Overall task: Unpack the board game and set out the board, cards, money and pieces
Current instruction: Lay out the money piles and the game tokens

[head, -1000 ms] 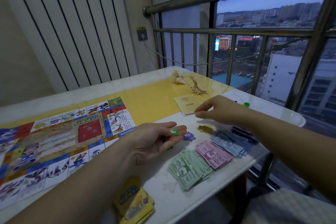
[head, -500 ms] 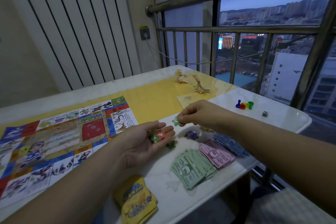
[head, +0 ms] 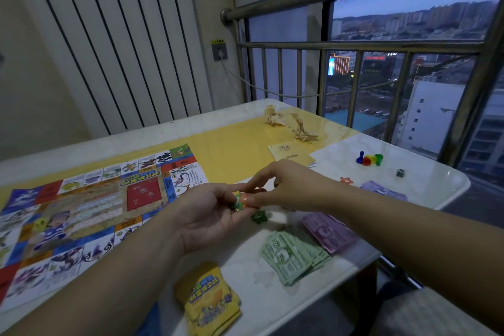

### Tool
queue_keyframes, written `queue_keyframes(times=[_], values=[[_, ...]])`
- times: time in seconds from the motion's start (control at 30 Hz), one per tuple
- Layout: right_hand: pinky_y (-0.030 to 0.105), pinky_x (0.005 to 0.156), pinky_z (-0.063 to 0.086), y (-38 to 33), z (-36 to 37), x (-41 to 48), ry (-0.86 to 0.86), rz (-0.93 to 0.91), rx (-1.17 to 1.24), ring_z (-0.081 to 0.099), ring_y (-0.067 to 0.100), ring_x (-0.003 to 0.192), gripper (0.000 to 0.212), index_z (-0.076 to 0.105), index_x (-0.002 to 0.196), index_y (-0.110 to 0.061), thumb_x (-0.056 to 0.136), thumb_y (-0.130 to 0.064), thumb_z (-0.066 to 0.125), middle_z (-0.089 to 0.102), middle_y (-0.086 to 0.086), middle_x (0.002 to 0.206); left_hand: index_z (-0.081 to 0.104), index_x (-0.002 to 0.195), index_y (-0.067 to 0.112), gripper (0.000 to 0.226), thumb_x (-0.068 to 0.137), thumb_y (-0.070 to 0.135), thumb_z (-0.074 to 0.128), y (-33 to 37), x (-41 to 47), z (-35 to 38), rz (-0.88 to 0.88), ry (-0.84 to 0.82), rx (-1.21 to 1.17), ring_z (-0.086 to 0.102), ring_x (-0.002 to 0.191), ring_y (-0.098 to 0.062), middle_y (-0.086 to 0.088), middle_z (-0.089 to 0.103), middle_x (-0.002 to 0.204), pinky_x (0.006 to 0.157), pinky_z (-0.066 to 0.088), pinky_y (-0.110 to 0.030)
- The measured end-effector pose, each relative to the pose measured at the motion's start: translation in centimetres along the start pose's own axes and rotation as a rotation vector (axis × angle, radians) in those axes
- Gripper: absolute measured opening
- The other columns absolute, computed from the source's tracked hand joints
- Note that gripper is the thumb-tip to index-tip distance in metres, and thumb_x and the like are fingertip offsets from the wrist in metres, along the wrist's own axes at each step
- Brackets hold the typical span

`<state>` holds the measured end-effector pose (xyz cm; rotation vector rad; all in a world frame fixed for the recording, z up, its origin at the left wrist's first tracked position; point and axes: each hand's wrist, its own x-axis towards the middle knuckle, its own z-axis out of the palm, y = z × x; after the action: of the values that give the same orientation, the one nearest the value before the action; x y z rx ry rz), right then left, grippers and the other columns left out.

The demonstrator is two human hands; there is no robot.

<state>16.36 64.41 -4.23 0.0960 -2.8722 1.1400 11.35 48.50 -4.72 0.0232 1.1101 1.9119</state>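
The game board (head: 81, 213) lies unfolded on the left of the table. My left hand (head: 207, 215) is palm up and holds a few small star tokens (head: 241, 200) at its fingertips. My right hand (head: 289, 188) reaches across and pinches at those tokens. A green star token (head: 260, 217) lies on the table just below my hands, and a red star token (head: 346, 180) lies to the right. Green notes (head: 291, 256), pink notes (head: 327, 232) and purple notes (head: 381, 191) lie in stacks. A yellow card deck (head: 210, 300) sits near the front edge.
Coloured pawns (head: 369, 159) and a die (head: 400, 172) stand at the far right of the white table (head: 272, 294). A yellow booklet (head: 289, 154) and crumpled wrapping (head: 289, 123) lie farther back. A metal railing (head: 354, 45) and window border the right side.
My right hand has come back from the table to my left hand's fingertips. A red star token now lies on the table at the right. The camera has shifted slightly.
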Motion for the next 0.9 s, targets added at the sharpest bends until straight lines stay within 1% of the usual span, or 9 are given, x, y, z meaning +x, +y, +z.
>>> queue_keyframes(times=[0.13, 0.2, 0.27, 0.43, 0.5, 0.57, 0.63, 0.73, 0.9], values=[[0.013, 0.05, 0.038, 0.5, -0.7, -0.2, -0.007, 0.035, 0.019, 0.048, -0.01, 0.051, 0.019, 0.073, 0.094, -0.024, 0.079, -0.035, 0.074, 0.06, -0.019, 0.082, 0.058, 0.104, -0.015, 0.039, 0.087, -0.013, 0.024, -0.5, 0.5, 0.7, 0.003, 0.019, 0.04, 0.061, 0.089, -0.028, -0.029, 0.057, 0.109, 0.07, 0.055, -0.041], [0.009, 0.048, 0.037, 0.8, -1.2, -0.5, -0.017, 0.061, 0.063, 0.048, -0.009, 0.051, 0.012, 0.072, 0.086, -0.022, 0.08, -0.032, 0.074, 0.061, -0.024, 0.066, 0.054, 0.113, -0.015, 0.039, 0.089, -0.013, 0.024, -0.6, 0.8, 0.9, -0.006, -0.008, 0.035, 0.062, 0.094, -0.031, -0.033, 0.055, 0.117, 0.071, 0.056, -0.04], [0.005, 0.049, 0.037, 1.1, -1.8, -0.7, -0.004, 0.098, 0.142, 0.05, -0.008, 0.051, 0.009, 0.072, 0.081, -0.021, 0.082, -0.03, 0.072, 0.064, -0.016, 0.065, 0.052, 0.115, -0.016, 0.039, 0.09, -0.013, 0.023, -0.7, 0.9, 1.3, -0.012, -0.033, 0.031, 0.062, 0.096, -0.036, -0.037, 0.055, 0.118, 0.073, 0.055, -0.041], [0.02, 0.061, 0.037, 3.1, -4.7, -1.3, 0.155, 0.187, 0.246, 0.055, 0.006, 0.072, 0.006, 0.071, 0.08, -0.022, 0.084, -0.026, 0.068, 0.069, -0.01, 0.076, 0.056, 0.111, -0.012, 0.033, 0.093, -0.006, 0.03, -0.8, 1.7, 2.0, -0.033, 0.02, 0.016, 0.063, 0.083, -0.028, -0.025, 0.066, 0.1, 0.065, 0.057, -0.036], [0.032, 0.065, 0.05, 4.5, -6.0, -1.5, 0.226, 0.225, 0.183, 0.062, 0.021, 0.08, 0.006, 0.07, 0.081, -0.024, 0.086, -0.022, 0.067, 0.069, -0.008, 0.081, 0.06, 0.105, -0.008, 0.029, 0.093, 0.002, 0.036, -0.8, 2.2, 2.4, -0.04, 0.059, 0.028, 0.059, 0.074, -0.019, -0.018, 0.066, 0.09, 0.058, 0.056, -0.027], [0.045, 0.084, 0.054, 6.4, -7.0, -1.6, 0.29, 0.269, 0.098, 0.064, 0.03, 0.089, 0.007, 0.07, 0.082, -0.022, 0.086, -0.019, 0.066, 0.07, -0.006, 0.083, 0.063, 0.097, -0.004, 0.029, 0.094, 0.011, 0.039, -0.9, 2.7, 2.8, -0.044, 0.101, 0.032, 0.054, 0.068, -0.015, -0.014, 0.066, 0.082, 0.052, 0.053, -0.021], [0.034, 0.084, 0.053, 8.2, -7.7, -1.8, 0.317, 0.305, 0.005, 0.065, 0.019, 0.085, 0.007, 0.071, 0.084, -0.018, 0.087, -0.017, 0.065, 0.072, -0.002, 0.089, 0.064, 0.093, 0.0, 0.029, 0.096, 0.015, 0.039, -1.1, 3.1, 3.2, -0.044, 0.136, 0.035, 0.049, 0.063, -0.012, -0.01, 0.066, 0.076, 0.045, 0.048, -0.017], [0.014, 0.063, 0.041, 10.1, -8.3, -2.3, 0.331, 0.347, -0.107, 0.057, 0.005, 0.074, 0.008, 0.072, 0.088, -0.015, 0.088, -0.018, 0.064, 0.072, 0.002, 0.095, 0.063, 0.09, 0.004, 0.028, 0.096, 0.013, 0.037, -1.4, 3.6, 3.6, -0.032, 0.178, 0.027, 0.049, 0.049, -0.01, -0.006, 0.062, 0.065, 0.039, 0.041, -0.013], [0.018, 0.062, 0.039, 11.4, -8.4, -2.6, 0.288, 0.389, -0.189, 0.055, 0.006, 0.071, 0.016, 0.073, 0.099, -0.011, 0.089, -0.019, 0.063, 0.07, 0.003, 0.094, 0.061, 0.088, 0.004, 0.024, 0.094, 0.009, 0.039, -1.6, 4.1, 3.7, -0.022, 0.201, 0.017, 0.049, 0.043, -0.01, -0.003, 0.056, 0.061, 0.038, 0.039, -0.013]])
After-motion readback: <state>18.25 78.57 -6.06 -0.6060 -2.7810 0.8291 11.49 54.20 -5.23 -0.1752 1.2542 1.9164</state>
